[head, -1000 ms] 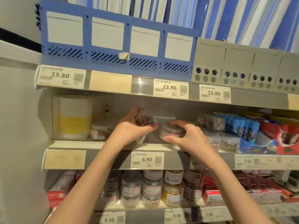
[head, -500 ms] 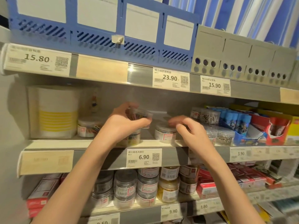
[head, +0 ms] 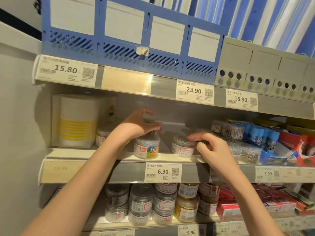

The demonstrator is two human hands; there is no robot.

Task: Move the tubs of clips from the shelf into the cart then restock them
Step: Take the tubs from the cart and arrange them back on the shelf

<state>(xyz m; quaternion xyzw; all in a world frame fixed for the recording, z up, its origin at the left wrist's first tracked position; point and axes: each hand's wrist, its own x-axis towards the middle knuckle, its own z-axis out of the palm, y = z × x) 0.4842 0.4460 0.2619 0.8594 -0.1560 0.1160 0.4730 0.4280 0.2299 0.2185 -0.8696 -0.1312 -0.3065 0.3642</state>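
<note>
Nearest the camera, two bare forearms rise from the bottom edge toward the middle shelf [head: 119, 155] of a stationery display. Below them, on the lower shelf, stacked clear tubs [head: 141, 203] of clips stand in rows behind a 9.90 price tag [head: 190, 232], with red boxes [head: 238, 206] to their right. On the middle shelf's front rail sits a 6.90 price tag [head: 162, 172]. The right hand [head: 213, 149] hovers at the shelf edge with fingers curled, its fingertips on the lid rim of a clear tub with a white label [head: 182, 147]; something small and dark shows under the fingers, though what it is cannot be made out. The left hand [head: 138, 125] grips an upper tub [head: 156, 127], fingers wrapped over its top, held directly above a tub of coloured paper clips [head: 147, 148] that stands on the shelf; whether the two tubs touch is unclear. Left of that hand, another clip tub [head: 102, 137] stands beside a white box with yellow stripes [head: 76, 121]. To the right are tubs of silver clips [head: 233, 132] and a blue tray of glue sticks [head: 262, 135]. Farther up, the top shelf carries a blue file rack [head: 129, 41] and a grey file rack [head: 265, 68], above tags reading 15.80, 23.90 and 15.90.
</note>
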